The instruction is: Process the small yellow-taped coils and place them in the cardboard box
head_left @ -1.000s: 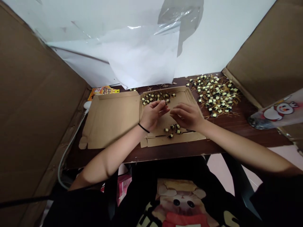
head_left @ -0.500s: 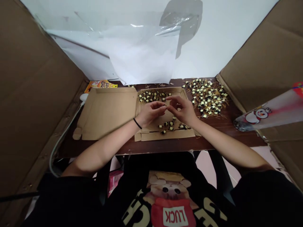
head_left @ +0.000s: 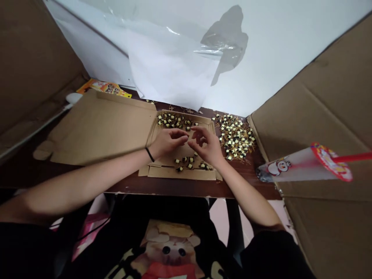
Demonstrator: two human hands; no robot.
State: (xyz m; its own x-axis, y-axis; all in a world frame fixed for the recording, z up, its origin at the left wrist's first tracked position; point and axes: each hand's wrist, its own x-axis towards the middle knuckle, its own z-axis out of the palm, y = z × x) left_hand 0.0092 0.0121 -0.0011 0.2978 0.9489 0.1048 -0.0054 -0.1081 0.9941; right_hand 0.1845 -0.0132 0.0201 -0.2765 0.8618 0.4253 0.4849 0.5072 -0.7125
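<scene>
Over the flat cardboard box (head_left: 158, 170), my left hand (head_left: 167, 143) is closed in a pinch, thumb and forefinger pointing right. Anything between those fingertips is too small and blurred to make out. Facing it from the right, my right hand (head_left: 207, 147) has its thumb and forefinger apart, with nothing visible between them. Small black-and-pale-yellow parts with thin wires (head_left: 171, 121) lie grouped along the box's back edge. Several more such parts (head_left: 188, 159) are scattered nearer its front, below my hands.
A large heap of the same wired parts (head_left: 236, 135) covers the table right of the box. The box's lid (head_left: 107, 128) lies folded out left. A tilted drink cup (head_left: 302, 164) with a red straw is at right. A yellow packet (head_left: 104, 88) lies back left; cardboard walls flank the table.
The view has turned and tilted, shifting the scene leftward. My fingertips, almost touching before, now have a small gap between the two hands.
</scene>
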